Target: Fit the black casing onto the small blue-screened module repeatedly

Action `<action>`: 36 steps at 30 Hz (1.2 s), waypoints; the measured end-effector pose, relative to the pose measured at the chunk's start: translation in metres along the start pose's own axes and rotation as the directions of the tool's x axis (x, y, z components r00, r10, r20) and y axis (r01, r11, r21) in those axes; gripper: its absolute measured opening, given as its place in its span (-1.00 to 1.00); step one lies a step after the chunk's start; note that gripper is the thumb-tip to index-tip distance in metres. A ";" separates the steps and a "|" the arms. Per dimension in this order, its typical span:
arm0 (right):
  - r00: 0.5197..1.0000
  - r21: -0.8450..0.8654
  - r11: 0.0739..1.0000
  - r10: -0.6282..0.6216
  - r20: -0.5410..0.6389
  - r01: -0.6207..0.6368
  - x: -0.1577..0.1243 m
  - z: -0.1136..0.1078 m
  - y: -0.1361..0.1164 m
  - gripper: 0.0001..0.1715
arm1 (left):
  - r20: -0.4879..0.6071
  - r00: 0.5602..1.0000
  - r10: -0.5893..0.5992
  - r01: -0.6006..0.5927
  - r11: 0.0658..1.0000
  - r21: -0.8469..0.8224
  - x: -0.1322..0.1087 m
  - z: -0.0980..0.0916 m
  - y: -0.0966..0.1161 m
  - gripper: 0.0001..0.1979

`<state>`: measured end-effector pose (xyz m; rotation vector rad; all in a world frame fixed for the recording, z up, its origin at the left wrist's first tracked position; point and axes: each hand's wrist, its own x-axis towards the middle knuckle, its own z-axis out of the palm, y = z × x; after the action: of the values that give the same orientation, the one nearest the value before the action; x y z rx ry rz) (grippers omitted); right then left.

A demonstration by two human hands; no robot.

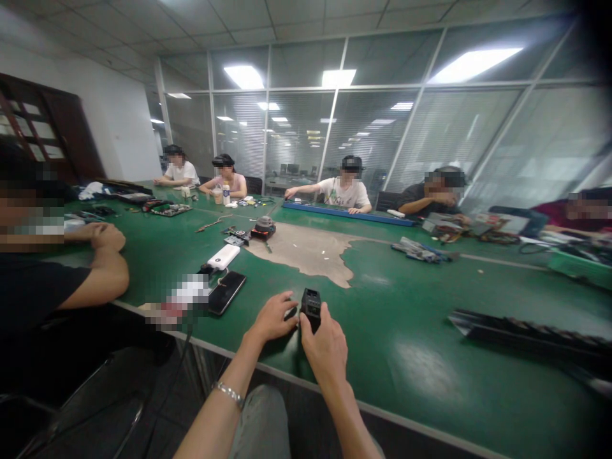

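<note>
Near the table's front edge, my right hand (327,341) is closed around a small black box-shaped device (311,302). The device stands out above my thumb and fingers, with recessed openings in its upper end. Just to its left is my left hand (274,317), its fingers curved and apart, their tips close to the device. A dark patch shows beneath those fingers; whether it is an object or a shadow I cannot make out. The lower part of the device is hidden by my right hand.
To the left lie a black phone (227,292) and a white power bank (224,257). A long black finned part (530,335) lies at right. Beyond are a bare brown patch (306,252) and a pile of metal parts (421,250). A co-worker's arms (102,255) rest at left.
</note>
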<state>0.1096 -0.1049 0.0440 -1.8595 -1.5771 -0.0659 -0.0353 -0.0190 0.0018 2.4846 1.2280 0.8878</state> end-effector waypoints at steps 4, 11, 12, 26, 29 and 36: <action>1.000 -0.017 1.000 -0.013 -0.012 0.013 -0.006 0.003 0.002 -0.30 | -0.004 1.000 0.007 -0.007 1.000 0.002 0.000 0.001 0.000 -0.56; 0.999 -0.004 0.999 -0.043 0.003 0.043 -0.017 0.013 0.012 -0.27 | 0.016 1.000 0.021 -0.022 1.000 0.019 0.002 -0.001 0.002 -0.58; 0.998 0.010 0.998 -0.057 -0.007 0.057 -0.018 0.015 0.014 -0.25 | 0.019 1.000 0.019 -0.020 1.000 0.020 0.003 -0.001 0.002 -0.58; 0.998 0.090 0.994 -0.056 -0.029 0.058 -0.011 0.033 0.022 -0.18 | -0.002 1.000 0.005 -0.005 0.999 0.036 0.002 0.002 0.000 -0.51; 0.999 0.167 0.985 -0.037 -0.022 0.040 -0.007 0.026 0.018 -0.16 | -0.001 1.000 -0.003 0.003 0.999 0.038 0.002 0.002 0.000 -0.51; 0.988 0.296 0.955 0.021 -0.151 0.025 0.010 0.000 0.025 -0.11 | 0.000 1.000 -0.019 0.019 1.000 0.017 0.000 0.000 0.000 -0.52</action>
<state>0.1341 -0.0970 0.0368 -1.5799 -1.3988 0.0271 -0.0351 -0.0192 0.0017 2.4821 1.2621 0.8761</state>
